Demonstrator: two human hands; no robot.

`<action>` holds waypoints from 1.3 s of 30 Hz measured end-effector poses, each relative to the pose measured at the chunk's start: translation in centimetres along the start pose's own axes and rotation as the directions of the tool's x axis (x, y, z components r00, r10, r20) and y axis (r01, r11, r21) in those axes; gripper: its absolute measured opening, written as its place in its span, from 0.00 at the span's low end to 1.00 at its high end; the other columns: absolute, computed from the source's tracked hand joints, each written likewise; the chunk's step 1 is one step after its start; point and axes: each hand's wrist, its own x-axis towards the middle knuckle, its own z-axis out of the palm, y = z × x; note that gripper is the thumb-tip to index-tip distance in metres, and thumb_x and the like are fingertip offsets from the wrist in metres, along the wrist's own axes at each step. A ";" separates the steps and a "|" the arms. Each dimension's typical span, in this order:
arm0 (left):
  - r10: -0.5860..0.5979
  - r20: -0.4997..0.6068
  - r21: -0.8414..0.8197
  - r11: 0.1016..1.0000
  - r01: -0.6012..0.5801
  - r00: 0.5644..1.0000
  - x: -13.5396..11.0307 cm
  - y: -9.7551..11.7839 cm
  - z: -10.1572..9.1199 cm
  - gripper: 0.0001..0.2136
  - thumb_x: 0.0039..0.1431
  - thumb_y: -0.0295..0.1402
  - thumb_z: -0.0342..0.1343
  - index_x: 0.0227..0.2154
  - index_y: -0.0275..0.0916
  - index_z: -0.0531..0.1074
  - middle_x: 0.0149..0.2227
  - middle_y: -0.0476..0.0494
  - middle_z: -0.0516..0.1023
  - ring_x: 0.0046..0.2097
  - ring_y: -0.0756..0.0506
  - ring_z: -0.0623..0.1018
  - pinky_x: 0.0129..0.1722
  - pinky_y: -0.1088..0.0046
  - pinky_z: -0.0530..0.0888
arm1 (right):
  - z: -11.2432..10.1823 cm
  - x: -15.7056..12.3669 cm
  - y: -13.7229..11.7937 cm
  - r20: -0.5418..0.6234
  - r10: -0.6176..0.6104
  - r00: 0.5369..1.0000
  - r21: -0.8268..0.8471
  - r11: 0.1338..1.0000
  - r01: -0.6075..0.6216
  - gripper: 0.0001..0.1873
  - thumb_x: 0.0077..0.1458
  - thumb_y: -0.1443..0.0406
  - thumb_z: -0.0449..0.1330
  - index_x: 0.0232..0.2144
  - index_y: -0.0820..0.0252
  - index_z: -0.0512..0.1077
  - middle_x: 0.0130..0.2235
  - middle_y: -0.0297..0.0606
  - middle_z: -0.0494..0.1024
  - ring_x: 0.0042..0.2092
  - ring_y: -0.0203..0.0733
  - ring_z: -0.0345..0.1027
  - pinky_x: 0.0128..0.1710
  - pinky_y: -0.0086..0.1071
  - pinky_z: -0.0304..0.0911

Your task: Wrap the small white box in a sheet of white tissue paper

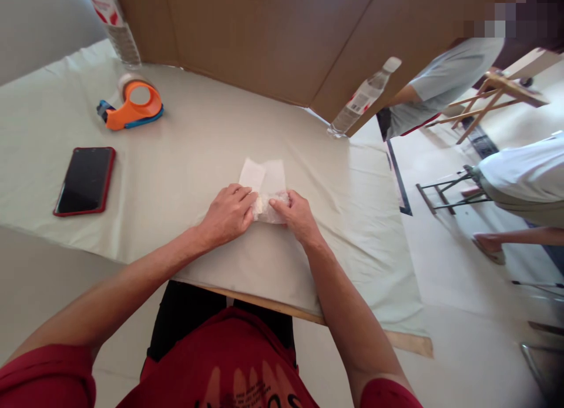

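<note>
A small white sheet of thin paper [264,176] lies on the cloth-covered table [198,149], its near end crumpled into a wad. My left hand [227,214] rests on the left of that wad, fingers curled and pinching it. From the right, my right hand [297,215] pinches the same crumpled end between thumb and fingers. Both hands meet at the paper, near the table's front edge.
A red-cased phone [86,180] lies face up at the left. An orange tape dispenser [132,105] sits behind it, by a plastic bottle [115,26]. Another bottle [363,97] leans against brown cardboard [273,38] at the back. Other people and wooden stands are at the right.
</note>
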 end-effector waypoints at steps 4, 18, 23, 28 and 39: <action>0.034 0.007 0.094 0.995 -0.035 0.999 -0.2 -0.2 -0.2 0.16 0.63 0.28 0.48 0.52 0.36 0.72 0.52 0.34 0.76 0.49 0.36 0.71 0.48 0.57 0.70 | 0.0 -0.5 -0.2 0.020 -0.006 1.000 0.082 0.997 0.004 0.14 0.47 0.54 0.62 0.29 0.58 0.70 0.25 0.31 0.71 0.26 0.36 0.62 0.23 0.29 0.58; -0.081 0.061 -0.111 0.990 0.087 0.995 0.3 -0.5 0.1 0.11 0.60 0.29 0.49 0.42 0.37 0.73 0.44 0.37 0.70 0.39 0.45 0.71 0.32 0.71 0.71 | 2.5 -1.4 -3.7 0.057 -0.019 0.998 0.191 0.982 0.008 0.13 0.50 0.55 0.62 0.30 0.60 0.75 0.24 0.32 0.73 0.23 0.33 0.63 0.20 0.28 0.59; -0.161 0.011 -0.347 0.925 0.154 0.987 0.3 -1.0 0.5 0.18 0.57 0.29 0.52 0.51 0.36 0.70 0.43 0.39 0.72 0.35 0.48 0.71 0.35 0.71 0.73 | 2.0 -2.1 -4.1 0.131 -0.053 0.990 0.105 0.994 0.039 0.16 0.54 0.60 0.56 0.39 0.62 0.78 0.32 0.36 0.78 0.24 0.33 0.65 0.23 0.29 0.61; -0.275 0.024 -0.624 0.747 0.229 0.961 0.1 -1.6 0.7 0.23 0.53 0.28 0.52 0.54 0.34 0.68 0.43 0.41 0.73 0.33 0.50 0.71 0.36 0.72 0.74 | 2.1 -1.9 -3.7 0.204 -0.178 0.963 -0.167 0.963 0.213 0.16 0.52 0.65 0.59 0.43 0.61 0.77 0.35 0.36 0.77 0.30 0.35 0.67 0.33 0.32 0.65; -0.432 0.159 -0.600 0.672 0.435 0.888 1.3 -0.7 0.0 0.20 0.55 0.34 0.59 0.51 0.38 0.71 0.46 0.42 0.74 0.29 0.53 0.70 0.35 0.71 0.74 | 1.8 -1.7 -4.1 0.330 -0.234 0.915 -0.415 0.835 0.363 0.19 0.53 0.67 0.61 0.50 0.60 0.71 0.40 0.39 0.77 0.36 0.40 0.69 0.39 0.34 0.62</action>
